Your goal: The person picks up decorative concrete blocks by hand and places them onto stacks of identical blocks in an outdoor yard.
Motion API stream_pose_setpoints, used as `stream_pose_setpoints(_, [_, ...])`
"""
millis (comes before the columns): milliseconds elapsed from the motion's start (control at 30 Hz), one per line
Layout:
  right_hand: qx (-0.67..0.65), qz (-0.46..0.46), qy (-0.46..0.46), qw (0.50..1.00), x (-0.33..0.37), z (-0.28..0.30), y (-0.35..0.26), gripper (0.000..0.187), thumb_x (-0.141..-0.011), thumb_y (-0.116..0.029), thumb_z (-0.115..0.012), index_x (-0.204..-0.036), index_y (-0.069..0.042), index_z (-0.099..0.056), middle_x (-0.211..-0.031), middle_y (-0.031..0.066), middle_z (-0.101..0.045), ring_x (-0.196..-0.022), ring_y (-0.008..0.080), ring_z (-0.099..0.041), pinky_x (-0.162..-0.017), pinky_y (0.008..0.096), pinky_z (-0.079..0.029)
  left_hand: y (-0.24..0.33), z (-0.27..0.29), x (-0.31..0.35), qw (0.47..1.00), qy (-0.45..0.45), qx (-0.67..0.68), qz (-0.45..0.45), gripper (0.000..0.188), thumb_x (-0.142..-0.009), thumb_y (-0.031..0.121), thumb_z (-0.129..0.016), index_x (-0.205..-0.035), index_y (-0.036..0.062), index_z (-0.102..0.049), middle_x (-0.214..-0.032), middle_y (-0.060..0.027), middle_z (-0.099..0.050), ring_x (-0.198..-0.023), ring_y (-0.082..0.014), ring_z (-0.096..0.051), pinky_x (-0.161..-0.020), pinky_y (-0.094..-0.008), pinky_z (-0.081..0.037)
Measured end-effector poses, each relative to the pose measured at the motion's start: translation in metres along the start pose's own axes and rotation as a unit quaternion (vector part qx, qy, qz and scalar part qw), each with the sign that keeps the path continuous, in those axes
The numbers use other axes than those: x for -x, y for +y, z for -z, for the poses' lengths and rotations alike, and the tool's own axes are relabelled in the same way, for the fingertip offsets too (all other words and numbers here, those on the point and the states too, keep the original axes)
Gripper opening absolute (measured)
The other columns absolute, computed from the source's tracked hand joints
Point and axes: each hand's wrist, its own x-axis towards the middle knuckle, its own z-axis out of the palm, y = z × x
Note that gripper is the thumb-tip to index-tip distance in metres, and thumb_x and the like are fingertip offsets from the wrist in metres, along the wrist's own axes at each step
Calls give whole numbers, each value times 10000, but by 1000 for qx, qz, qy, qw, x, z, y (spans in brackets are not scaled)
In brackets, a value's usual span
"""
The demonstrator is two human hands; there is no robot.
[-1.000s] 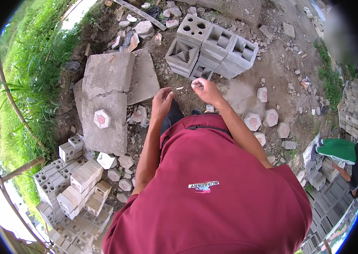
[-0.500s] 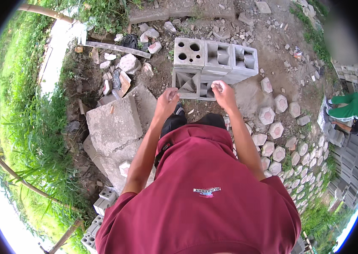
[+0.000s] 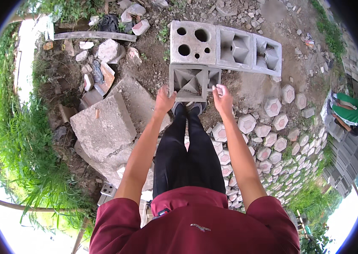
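At your left, tall grass (image 3: 43, 156) runs along the edge, and on the far side a long pale beam (image 3: 96, 35) lies among rubble (image 3: 109, 51). Nearer, a cracked concrete slab (image 3: 102, 116) lies tilted, with a small orange-brown chip (image 3: 97, 113) on top. Your left hand (image 3: 164, 100) is at the near left corner of the square grey block (image 3: 188, 80) with a pyramid-like inside; its thumb stands apart from loosely bent fingers, and you cannot tell from here whether they touch the block. That block sits on the ground just in front of your dark shoes (image 3: 176, 109), between your hands, with a row of three grey blocks (image 3: 234, 47) just beyond it. A smaller hollow block (image 3: 214, 78) shows at its right side. Your right hand (image 3: 223, 100) is near that smaller one, fingers half curled, the thumb slightly parted from them; contact is unclear. Farther right, hexagonal pavers (image 3: 246, 123) with pinkish centres spread over the near ground, and a person in green (image 3: 352, 112) bends beside stacked grey blocks (image 3: 342, 163).
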Motion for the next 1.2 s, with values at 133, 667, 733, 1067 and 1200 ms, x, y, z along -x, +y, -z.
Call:
stream_pose_setpoints(133, [69,-11,40,997,-49,-59,73,712,-832,-460,-702,-1287,35,-470,-1123,265,-628,-1084,371,-613,-916,422,-487,-50,-40,-65,994,104,-13,-42,684,-809,360,-713,-1269,-76,-457,-1249,-285,-508,-1195,-424,-455,-1022,-454,-380])
stream_pose_setpoints(667, [67,-28,17,997,-60,-107,118,454,-887,-384,-635,-1128,0,-624,-982,234,-681,-941,395,-655,-809,442,-500,-72,-73,-89,977,-13,208,35,649,-900,344,-653,-1369,-41,-423,-1206,-166,-614,-1123,-213,-570,-972,-326,-426])
stream_pose_setpoints(733, [78,-14,4,997,-59,-109,113,426,-888,-356,-636,-1111,6,-624,-959,238,-682,-924,400,-657,-800,448,-502,-75,-67,-88,977,-18,210,33,598,-914,318,-642,-1357,-28,-438,-1206,-148,-612,-1111,-206,-565,-971,-323,-424])
stream_pose_setpoints(1067, [60,14,67,996,91,-1,-13,351,-903,-254,-637,-1112,26,-600,-903,242,-684,-884,393,-676,-719,425,-526,27,12,77,955,-97,275,46,643,-901,181,-629,-1435,-17,-331,-1276,-168,-565,-1191,-218,-514,-1031,-332,-371])
stream_pose_setpoints(1200, [55,-110,62,990,158,43,-70,331,-903,-246,-641,-1079,32,-604,-857,236,-684,-836,384,-683,-679,411,-519,71,49,139,983,-128,127,18,699,-859,181,-632,-1460,19,-314,-1355,-200,-522,-1301,-276,-462,-1076,-365,-338])
